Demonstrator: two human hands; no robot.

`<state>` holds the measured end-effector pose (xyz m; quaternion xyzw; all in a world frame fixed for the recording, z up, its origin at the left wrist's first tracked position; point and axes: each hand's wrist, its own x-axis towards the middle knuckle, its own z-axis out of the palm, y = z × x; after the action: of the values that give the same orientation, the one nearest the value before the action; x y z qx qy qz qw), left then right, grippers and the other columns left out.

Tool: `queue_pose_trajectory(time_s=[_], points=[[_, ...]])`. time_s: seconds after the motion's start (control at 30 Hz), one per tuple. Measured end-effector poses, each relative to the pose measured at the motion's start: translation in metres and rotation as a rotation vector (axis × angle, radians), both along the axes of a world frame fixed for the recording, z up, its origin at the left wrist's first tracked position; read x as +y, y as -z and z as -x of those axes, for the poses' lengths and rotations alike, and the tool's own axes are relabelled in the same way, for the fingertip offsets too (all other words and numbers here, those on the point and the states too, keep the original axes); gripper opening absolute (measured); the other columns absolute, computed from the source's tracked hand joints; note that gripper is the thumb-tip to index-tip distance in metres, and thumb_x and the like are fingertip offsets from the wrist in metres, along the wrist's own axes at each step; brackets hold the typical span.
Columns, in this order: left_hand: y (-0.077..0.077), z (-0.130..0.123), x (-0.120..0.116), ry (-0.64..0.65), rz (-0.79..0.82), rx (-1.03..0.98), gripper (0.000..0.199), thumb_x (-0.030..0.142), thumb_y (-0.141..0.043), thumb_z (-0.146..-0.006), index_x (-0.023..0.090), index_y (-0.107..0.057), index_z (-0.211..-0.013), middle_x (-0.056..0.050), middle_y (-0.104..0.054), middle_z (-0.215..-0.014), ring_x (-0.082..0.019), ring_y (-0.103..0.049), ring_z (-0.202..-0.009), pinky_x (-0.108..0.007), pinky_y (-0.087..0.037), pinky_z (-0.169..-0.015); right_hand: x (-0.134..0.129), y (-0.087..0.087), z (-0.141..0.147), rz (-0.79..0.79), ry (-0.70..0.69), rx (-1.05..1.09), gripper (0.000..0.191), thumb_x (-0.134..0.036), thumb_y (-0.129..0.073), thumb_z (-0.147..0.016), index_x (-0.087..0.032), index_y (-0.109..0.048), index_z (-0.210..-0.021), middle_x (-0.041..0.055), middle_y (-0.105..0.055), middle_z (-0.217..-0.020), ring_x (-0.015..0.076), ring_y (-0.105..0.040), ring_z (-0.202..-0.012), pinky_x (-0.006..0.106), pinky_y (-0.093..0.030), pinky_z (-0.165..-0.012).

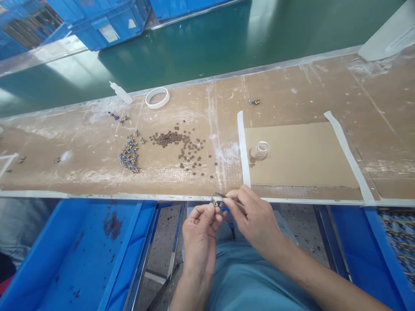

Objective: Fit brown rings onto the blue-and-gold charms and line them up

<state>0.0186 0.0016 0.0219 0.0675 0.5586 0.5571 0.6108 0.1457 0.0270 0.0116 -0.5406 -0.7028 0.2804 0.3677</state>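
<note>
Gold-and-blue, probably light and stiff: hold small part point(215, 202) by its sides, pinched in left hand point(201, 220) by table point(292, 103), thin tool point(221, 195) gripped in right hand point(256, 214).

hands point(259, 217): bare | forearms point(319, 272): bare | garment point(249, 280): teal-blue, creased

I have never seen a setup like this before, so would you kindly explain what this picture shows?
There is no machine here: one camera, worn on a person's head, looks forward and down at their bare hands. The left hand pinches a small metallic part; the right hand holds what looks like a thin tool against or very near it. On the workbench lie scattered brown discs, a pile of blue-and-gold pieces, a tape roll, a white bottle and a clear cup.
</note>
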Motion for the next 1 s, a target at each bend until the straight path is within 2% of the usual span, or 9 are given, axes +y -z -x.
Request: queue_pose_trajectory(time_s=[0.1, 0.17, 0.27, 0.37, 0.47, 0.6, 0.73, 0.87, 1.0], points=[[-0.007, 0.000, -0.008, 0.035, -0.073, 0.046, 0.019, 0.025, -0.085, -0.070, 0.013, -0.069, -0.069, -0.001, -0.069, -0.066, -0.009, -0.063, -0.060, -0.028, -0.060, -0.077, 0.001, -0.011, -0.005, 0.331, -0.007, 0.306, 0.020, -0.032, -0.046, -0.100, -0.020, -0.058, -0.090, -0.0023, -0.062, -0.075, 0.0109, -0.058, -0.066, 0.021, -0.042, -0.061], [-0.010, 0.001, -0.014, 0.040, -0.113, 0.118, 0.017, 0.024, -0.084, -0.071, 0.014, -0.071, -0.072, -0.001, -0.069, -0.066, -0.010, -0.065, -0.063, -0.029, -0.060, -0.081, 0.000, -0.019, -0.008, 0.514, -0.066, 0.518, 0.022, -0.038, -0.049, -0.098, -0.020, -0.061, -0.093, -0.0017, -0.065, -0.078, 0.0117, -0.060, -0.072, 0.021, -0.045, -0.065], [-0.012, 0.003, -0.019, 0.049, -0.169, 0.215, 0.016, 0.024, -0.085, -0.069, 0.016, -0.073, -0.076, -0.002, -0.071, -0.068, -0.012, -0.067, -0.065, -0.028, -0.060, -0.078, -0.001, -0.029, -0.011, 0.705, -0.146, 0.772, 0.024, -0.042, -0.061, -0.091, -0.018, -0.064, -0.092, -0.0005, -0.068, -0.081, 0.0122, -0.062, -0.077, 0.022, -0.047, -0.073], [-0.015, 0.004, -0.023, 0.077, -0.255, 0.328, 0.012, 0.022, -0.083, -0.071, 0.017, -0.075, -0.078, -0.002, -0.073, -0.076, -0.013, -0.069, -0.064, -0.024, -0.060, -0.068, -0.001, -0.035, -0.012, 0.829, -0.182, 0.906, 0.024, -0.041, -0.068, -0.086, -0.018, -0.065, -0.086, -0.0024, -0.067, -0.073, 0.0102, -0.059, -0.072, 0.021, -0.045, -0.073], [-0.018, 0.005, -0.025, 0.101, -0.385, 0.486, 0.006, 0.017, -0.080, -0.075, 0.019, -0.076, -0.080, -0.003, -0.074, -0.081, -0.014, -0.070, -0.070, -0.022, -0.060, -0.068, -0.001, -0.039, -0.015, 0.886, -0.238, 0.926, 0.025, -0.041, -0.071, -0.083, -0.017, -0.066, -0.078, -0.0024, -0.065, -0.072, 0.0101, -0.057, -0.072, 0.021, -0.043, -0.074], [-0.021, 0.006, -0.028, 0.145, -0.539, 0.696, 0.011, 0.011, -0.075, -0.079, 0.021, -0.076, -0.083, -0.002, -0.075, -0.084, -0.015, -0.072, -0.079, -0.022, -0.060, -0.073, 0.000, -0.040, -0.022, 0.917, -0.258, 0.872, 0.028, -0.044, -0.074, -0.080, -0.016, -0.071, -0.077, -0.0009, -0.065, -0.075, 0.0117, -0.055, -0.075, 0.023, -0.042, -0.074], [-0.022, 0.008, -0.031, 0.203, -0.575, 0.864, 0.017, 0.008, -0.071, -0.081, 0.023, -0.075, -0.088, -0.001, -0.076, -0.087, -0.015, -0.072, -0.083, -0.022, -0.059, -0.078, 0.001, -0.040, -0.029, 0.926, -0.256, 0.768, 0.032, -0.048, -0.077, -0.075, -0.016, -0.074, -0.077, -0.0016, -0.059, -0.067, 0.0108, -0.048, -0.067, 0.023, -0.038, -0.065], [-0.022, 0.013, -0.032, 0.277, -0.653, 1.036, 0.025, 0.002, -0.067, -0.082, 0.024, -0.073, -0.094, 0.001, -0.075, -0.095, -0.013, -0.072, -0.090, -0.020, -0.057, -0.084, 0.004, -0.038, -0.032, 0.930, -0.264, 0.688, 0.036, -0.051, -0.076, -0.074, -0.015, -0.074, -0.078, -0.0003, -0.058, -0.069, 0.0118, -0.046, -0.067, 0.024, -0.036, -0.063], [-0.021, 0.018, -0.032, 0.351, -0.733, 1.108, 0.029, -0.001, -0.066, -0.083, 0.023, -0.071, -0.098, 0.001, -0.075, -0.098, -0.013, -0.072, -0.092, -0.021, -0.057, -0.086, 0.009, -0.040, -0.034, 0.976, -0.296, 0.656, 0.036, -0.050, -0.076, -0.073, -0.014, -0.071, -0.075, -0.0021, -0.050, -0.064, 0.0099, -0.039, -0.063, 0.023, -0.030, -0.058]])
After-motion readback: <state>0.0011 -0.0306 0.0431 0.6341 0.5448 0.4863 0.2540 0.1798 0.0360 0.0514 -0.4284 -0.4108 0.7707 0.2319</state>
